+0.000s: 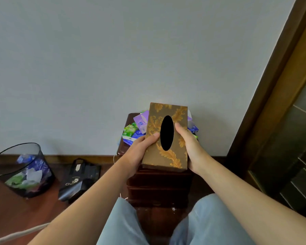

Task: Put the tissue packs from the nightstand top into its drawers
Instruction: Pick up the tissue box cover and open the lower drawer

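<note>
Tissue packs (136, 129) in purple, green and blue lay heaped on the top of the dark wooden nightstand (159, 184) at the centre of the frame, against the pale wall. Most of the heap was hidden behind a brown tissue box (166, 137) with gold leaf patterning and a black oval slot, held above the nightstand top with its slot facing the camera. Both hands carried that box. The left hand (140, 149) had its grip closed round the box's left edge, thumb pressed on the face just beside the slot. The right hand (189, 144) had its grip closed round the right edge, thumb likewise on the face by the slot.

Below the box, the nightstand's drawer fronts looked shut. At the lower left of the frame, a dark see-through waste bin (23, 170) stood on the wooden floor with crumpled wrappers inside, and a black paper bag (79, 179) lay just right of it. Light blue trouser knees filled the bottom centre.
</note>
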`<state>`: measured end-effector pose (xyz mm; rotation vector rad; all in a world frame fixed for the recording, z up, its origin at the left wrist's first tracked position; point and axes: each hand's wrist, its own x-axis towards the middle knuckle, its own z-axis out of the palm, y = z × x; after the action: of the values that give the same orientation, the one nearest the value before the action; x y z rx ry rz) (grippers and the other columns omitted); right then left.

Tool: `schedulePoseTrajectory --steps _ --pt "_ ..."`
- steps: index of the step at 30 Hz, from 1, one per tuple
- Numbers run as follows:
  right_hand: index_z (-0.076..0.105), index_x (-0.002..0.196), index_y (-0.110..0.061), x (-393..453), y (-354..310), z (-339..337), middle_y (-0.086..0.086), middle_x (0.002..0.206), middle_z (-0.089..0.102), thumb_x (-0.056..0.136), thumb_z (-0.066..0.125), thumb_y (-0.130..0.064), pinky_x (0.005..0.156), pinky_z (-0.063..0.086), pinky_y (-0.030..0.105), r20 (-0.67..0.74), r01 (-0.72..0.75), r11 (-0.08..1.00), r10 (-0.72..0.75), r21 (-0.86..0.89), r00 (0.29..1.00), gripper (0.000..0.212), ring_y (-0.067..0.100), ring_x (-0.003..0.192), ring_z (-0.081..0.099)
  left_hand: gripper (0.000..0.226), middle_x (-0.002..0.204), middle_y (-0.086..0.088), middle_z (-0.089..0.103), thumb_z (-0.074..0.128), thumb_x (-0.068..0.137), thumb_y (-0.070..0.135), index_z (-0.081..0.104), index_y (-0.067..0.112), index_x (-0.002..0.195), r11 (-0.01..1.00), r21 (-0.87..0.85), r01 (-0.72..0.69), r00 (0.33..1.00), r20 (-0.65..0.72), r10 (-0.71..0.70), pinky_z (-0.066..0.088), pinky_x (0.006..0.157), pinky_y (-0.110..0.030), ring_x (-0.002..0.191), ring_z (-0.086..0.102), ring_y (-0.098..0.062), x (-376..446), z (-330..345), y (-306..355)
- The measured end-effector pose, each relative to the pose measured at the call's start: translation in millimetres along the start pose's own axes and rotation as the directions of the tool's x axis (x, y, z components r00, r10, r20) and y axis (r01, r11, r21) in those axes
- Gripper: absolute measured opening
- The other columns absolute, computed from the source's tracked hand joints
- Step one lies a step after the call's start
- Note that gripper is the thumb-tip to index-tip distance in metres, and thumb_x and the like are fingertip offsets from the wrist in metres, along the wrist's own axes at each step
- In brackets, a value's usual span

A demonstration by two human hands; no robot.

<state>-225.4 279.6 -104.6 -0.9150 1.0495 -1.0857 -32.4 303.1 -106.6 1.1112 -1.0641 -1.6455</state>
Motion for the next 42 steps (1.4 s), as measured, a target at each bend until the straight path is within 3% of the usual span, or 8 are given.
schedulePoseTrajectory --steps 12,17,22,25,28,32,36,42 --pt "0.05 0.149 -0.044 -6 -3 -8 -0.012 0.148 0.056 0.068 0.07 -0.083 0.121 0.036 0.051 -0.017 0.008 0.985 -0.012 -0.175 1.0 0.092 0.017 0.14 0.049 0.068 0.131 -0.017 0.07 0.075 0.087 0.051 0.058 0.016 0.142 0.981 -0.151 -0.119 0.993 -0.022 0.117 0.057 0.095 -0.046 0.12 0.068 -0.037 -3 11 -24" --pt "0.065 0.136 -0.038 30 28 -43 -0.001 0.131 0.073 0.087 0.059 -0.075 0.109 0.051 0.05 0.028 -0.037 0.998 0.036 0.056 0.999 0.061 0.021 0.123 0.069 0.068 0.132 -0.013 0.07 0.078 0.085 0.052 0.056 0.023 0.143 0.973 -0.171 -0.152 0.983 -0.129 0.131 0.051 0.107 -0.057 0.121 0.068 -0.034 36 6 -30" --pt "0.07 0.12 -0.028 59 96 -100 0.002 0.12 0.075 0.097 0.062 -0.058 0.084 0.058 0.038 -0.303 -0.164 0.979 0.12 -0.125 0.946 0.039 0.023 0.105 0.072 0.065 0.135 -0.007 0.069 0.076 0.089 0.047 0.05 0.028 0.145 0.962 -0.203 -0.18 0.974 -0.176 0.145 0.056 0.101 -0.054 0.124 0.067 -0.031 81 -5 -32" --pt "0.053 0.136 -0.018 76 149 -134 0.0 0.115 0.067 0.092 0.073 -0.052 0.077 0.058 0.032 -0.42 -0.267 0.94 0.16 -0.21 0.893 0.059 0.021 0.101 0.07 0.059 0.138 -0.008 0.067 0.071 0.093 0.04 0.05 0.027 0.147 0.962 -0.213 -0.172 0.976 -0.172 0.136 0.051 0.106 -0.057 0.126 0.065 -0.032 106 -11 -40" --pt "0.039 0.149 -0.017 94 191 -160 0.003 0.122 0.063 0.09 0.076 -0.052 0.083 0.059 0.035 -0.436 -0.372 0.885 0.228 -0.28 0.87 0.078 0.024 0.109 0.068 0.057 0.141 -0.008 0.065 0.07 0.096 0.035 0.048 0.025 0.148 0.964 -0.221 -0.147 0.979 -0.17 0.111 0.05 0.107 -0.061 0.127 0.064 -0.033 126 -12 -51" --pt "0.03 0.157 -0.027 126 221 -179 0.006 0.141 0.055 0.088 0.076 -0.056 0.109 0.05 0.053 -0.43 -0.423 0.819 0.245 -0.388 0.869 0.088 0.03 0.134 0.054 0.058 0.144 -0.01 0.063 0.068 0.097 0.033 0.046 0.025 0.15 0.966 -0.223 -0.134 0.984 -0.143 0.103 0.049 0.107 -0.062 0.129 0.063 -0.034 150 -15 -64" --pt "0.043 0.148 -0.027 153 230 -178 0.002 0.132 0.059 0.088 0.076 -0.055 0.098 0.057 0.048 -0.427 -0.434 0.833 0.272 -0.344 0.862 0.073 0.025 0.117 0.064 0.058 0.145 -0.013 0.061 0.066 0.098 0.034 0.045 0.023 0.151 0.971 -0.212 -0.112 0.989 -0.121 0.088 0.044 0.11 -0.065 0.132 0.06 -0.037 167 -18 -72" --pt "0.05 0.133 -0.019 164 241 -184 -0.008 0.1 0.063 0.086 0.077 -0.058 0.1 0.056 0.049 -0.482 -0.436 0.728 0.165 -0.529 0.861 0.066 0.026 0.113 0.064 0.06 0.147 -0.013 0.06 0.065 0.098 0.035 0.042 0.025 0.153 0.977 -0.199 -0.083 0.993 -0.096 0.065 0.046 0.108 -0.067 0.132 0.06 -0.038 169 -27 -78"
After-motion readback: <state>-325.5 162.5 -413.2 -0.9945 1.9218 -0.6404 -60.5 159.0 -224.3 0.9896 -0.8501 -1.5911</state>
